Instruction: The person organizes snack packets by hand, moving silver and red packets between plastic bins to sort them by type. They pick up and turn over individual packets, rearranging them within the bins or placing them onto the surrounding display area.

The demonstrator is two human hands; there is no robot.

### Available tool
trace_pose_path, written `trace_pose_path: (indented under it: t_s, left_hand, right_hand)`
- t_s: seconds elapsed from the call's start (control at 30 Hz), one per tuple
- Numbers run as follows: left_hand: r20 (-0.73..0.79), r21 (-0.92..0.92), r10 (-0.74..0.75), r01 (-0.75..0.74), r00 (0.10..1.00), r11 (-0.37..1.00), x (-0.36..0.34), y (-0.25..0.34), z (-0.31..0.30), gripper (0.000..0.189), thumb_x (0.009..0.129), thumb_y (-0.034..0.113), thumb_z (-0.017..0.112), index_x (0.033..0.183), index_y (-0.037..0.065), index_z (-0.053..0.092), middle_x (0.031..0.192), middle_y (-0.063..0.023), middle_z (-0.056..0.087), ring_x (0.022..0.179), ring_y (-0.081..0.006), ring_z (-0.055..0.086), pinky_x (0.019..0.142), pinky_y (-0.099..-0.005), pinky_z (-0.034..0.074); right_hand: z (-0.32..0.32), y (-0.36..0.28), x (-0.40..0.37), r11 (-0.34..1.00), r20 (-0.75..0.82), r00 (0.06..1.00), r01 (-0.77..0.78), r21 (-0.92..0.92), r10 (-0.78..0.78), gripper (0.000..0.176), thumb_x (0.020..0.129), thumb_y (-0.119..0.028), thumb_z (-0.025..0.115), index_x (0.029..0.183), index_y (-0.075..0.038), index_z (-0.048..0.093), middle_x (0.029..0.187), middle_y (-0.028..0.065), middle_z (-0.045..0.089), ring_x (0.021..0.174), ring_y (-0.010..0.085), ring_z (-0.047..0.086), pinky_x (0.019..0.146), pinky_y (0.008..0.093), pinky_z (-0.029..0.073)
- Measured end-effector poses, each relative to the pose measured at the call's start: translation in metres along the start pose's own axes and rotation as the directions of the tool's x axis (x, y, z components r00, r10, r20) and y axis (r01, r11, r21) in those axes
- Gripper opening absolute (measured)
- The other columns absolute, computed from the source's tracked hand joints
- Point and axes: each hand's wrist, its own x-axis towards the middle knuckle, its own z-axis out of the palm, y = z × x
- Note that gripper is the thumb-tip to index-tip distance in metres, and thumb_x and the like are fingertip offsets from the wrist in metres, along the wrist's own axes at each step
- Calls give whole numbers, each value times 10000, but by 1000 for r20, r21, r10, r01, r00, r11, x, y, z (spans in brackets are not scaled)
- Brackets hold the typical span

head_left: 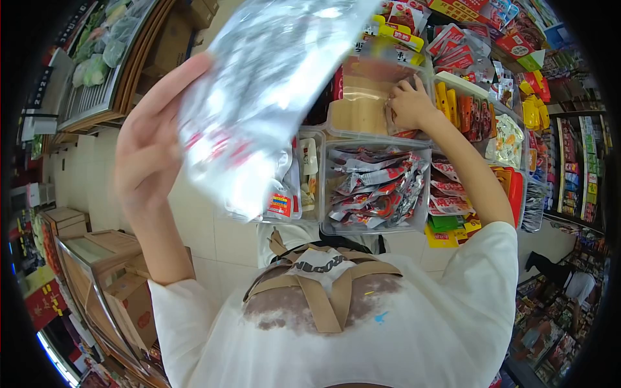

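Observation:
Raised at the left, my left hand (152, 139) grips the edge of a large shiny silver plastic bag (265, 84) between thumb and fingers. Smeared red print shows near the bag's lower end, and the bag hides part of the bins behind it. My right hand (411, 107) reaches into the right side of a clear plastic bin (359, 132) whose brown bottom shows. Its fingers are curled down by a small packet at the bin's wall; what they hold is hidden.
In front stands a bin of silver-and-red snack packets (375, 187). White packets (281, 197) lie in a bin to its left. Red and yellow packets (462, 110) fill bins at the right. Vegetables (97, 68) sit on a rack at far left, above a wooden cabinet (107, 239).

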Motion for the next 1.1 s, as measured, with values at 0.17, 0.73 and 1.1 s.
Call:
trace_pose_path:
  t_s: [0.17, 0.73, 1.1]
  left_hand:
    - [194, 27, -200, 199, 960, 980, 62, -32, 15, 764, 558, -129, 391, 1318, -109, 318, 1347, -205, 379, 1239, -222, 406, 1004, -297, 333]
    - [75, 982, -34, -68, 997, 177, 203, -167, 16, 382, 844, 335, 497, 821, -24, 626, 703, -174, 607, 662, -302, 596, 632, -379, 462]
    - [-149, 957, -517, -9, 843, -291, 187, -238, 47, 245, 741, 149, 574, 907, -8, 662, 969, -206, 638, 902, -347, 629, 740, -416, 518]
  right_hand:
    - [11, 10, -8, 992, -257, 966, 14, 125, 18, 411, 708, -245, 594, 1081, -73, 583, 1121, 86, 536, 1124, 225, 461, 1039, 567, 197]
    - [16, 8, -15, 986, -225, 971, -49, 160, 85, 556, 713, -350, 636, 1216, -156, 500, 1243, 83, 491, 1204, 222, 417, 1074, 529, 151]
    - [4, 7, -18, 989, -180, 981, -52, 136, 77, 435, 735, -355, 614, 1080, -91, 594, 1148, 85, 548, 1172, 219, 447, 1073, 500, 174]
